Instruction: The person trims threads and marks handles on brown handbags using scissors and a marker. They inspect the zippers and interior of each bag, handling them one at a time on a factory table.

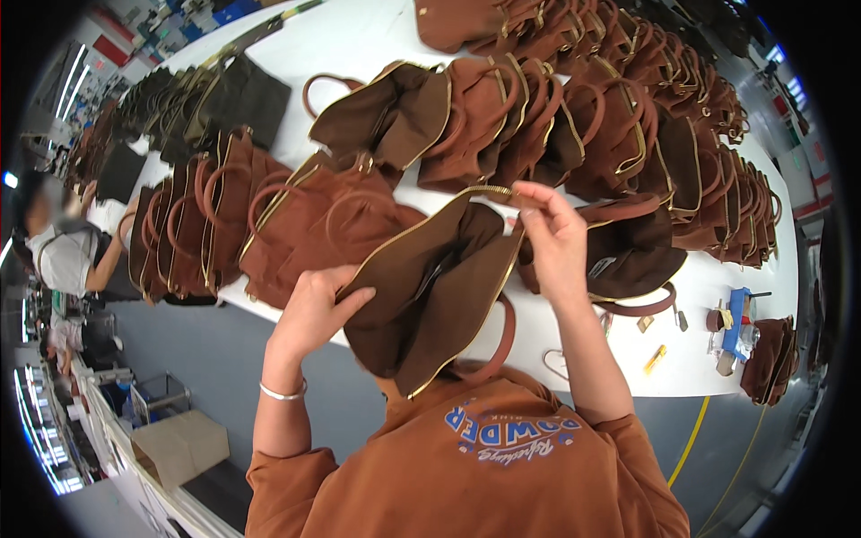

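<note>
Handbag (471,278), reddish-brown outside with a dark brown lining, is suspended between both hands in front of the wearer's torso, at the near edge of the white surface (341,40). Its mouth is spread, exposing the interior. Left hand (314,309): the grip is closed on the left rim, thumb against the lining. Right hand (554,238): the grip is a narrow pinch on the gold-coloured zipper (489,189) at the upper rim. One curved handle (504,345) projects at the lower right. Reddish-brown bags (489,112) stand in rows beyond; dark green bags (247,103) occupy the far left. A blue tray (738,312) sits at the right.
</note>
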Tool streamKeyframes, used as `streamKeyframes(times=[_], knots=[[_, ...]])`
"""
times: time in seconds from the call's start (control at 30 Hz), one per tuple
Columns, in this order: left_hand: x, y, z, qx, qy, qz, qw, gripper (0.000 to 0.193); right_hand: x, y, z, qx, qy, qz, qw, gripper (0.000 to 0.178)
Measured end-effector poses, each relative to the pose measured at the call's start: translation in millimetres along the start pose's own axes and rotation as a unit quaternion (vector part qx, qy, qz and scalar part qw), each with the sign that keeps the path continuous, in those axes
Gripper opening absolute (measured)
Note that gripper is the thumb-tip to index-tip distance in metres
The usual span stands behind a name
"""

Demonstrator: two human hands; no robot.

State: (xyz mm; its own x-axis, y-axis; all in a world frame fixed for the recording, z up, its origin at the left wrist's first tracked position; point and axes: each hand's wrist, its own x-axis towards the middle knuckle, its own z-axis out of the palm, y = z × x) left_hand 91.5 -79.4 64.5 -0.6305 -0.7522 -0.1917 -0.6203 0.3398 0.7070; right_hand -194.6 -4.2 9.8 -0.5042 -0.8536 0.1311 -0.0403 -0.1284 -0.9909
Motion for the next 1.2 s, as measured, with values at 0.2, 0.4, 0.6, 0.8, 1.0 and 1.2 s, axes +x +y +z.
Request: streamKeyframes(times=[0.2, 0.4, 0.6, 0.8, 1.0, 1.2], knots=[[-20.3, -26.9, 21.7, -0.08, 0.1, -0.003, 0.992, 0.022, -2.0, 2.3, -0.7, -0.035, 0.016, -0.02, 0.999, 0.023], [-33.4, -31.9, 30.4, -0.108, 0.155, -0.001, 0.982, 0.023, 13.8, -9.6, -3.8, -0.123, 0.068, -0.069, 0.988, 0.022], [-49.8, -47.4, 35.9, -0.198, 0.162, -0.048, 0.965, 0.026, -9.9, -21.1, 0.3, -0.265, 0.037, -0.073, 0.961, 0.035], [-69.7, -47.2, 65.6, -0.183, 0.18, -0.043, 0.966, 0.039, -60.0, -30.2, 10.9, -0.272, -0.003, -0.074, 0.96, 0.055], [-74.8, -49.2, 86.9, -0.223, 0.164, -0.061, 0.959, 0.042, -83.9, -21.8, 11.5, -0.153, -0.078, 0.097, 0.98, 0.077], [-79.9, -49.7, 80.6, -0.208, 0.106, -0.053, 0.971, 0.037, -70.3, -20.8, 22.1, 0.039, -0.038, 0.135, 0.989, 0.078]])
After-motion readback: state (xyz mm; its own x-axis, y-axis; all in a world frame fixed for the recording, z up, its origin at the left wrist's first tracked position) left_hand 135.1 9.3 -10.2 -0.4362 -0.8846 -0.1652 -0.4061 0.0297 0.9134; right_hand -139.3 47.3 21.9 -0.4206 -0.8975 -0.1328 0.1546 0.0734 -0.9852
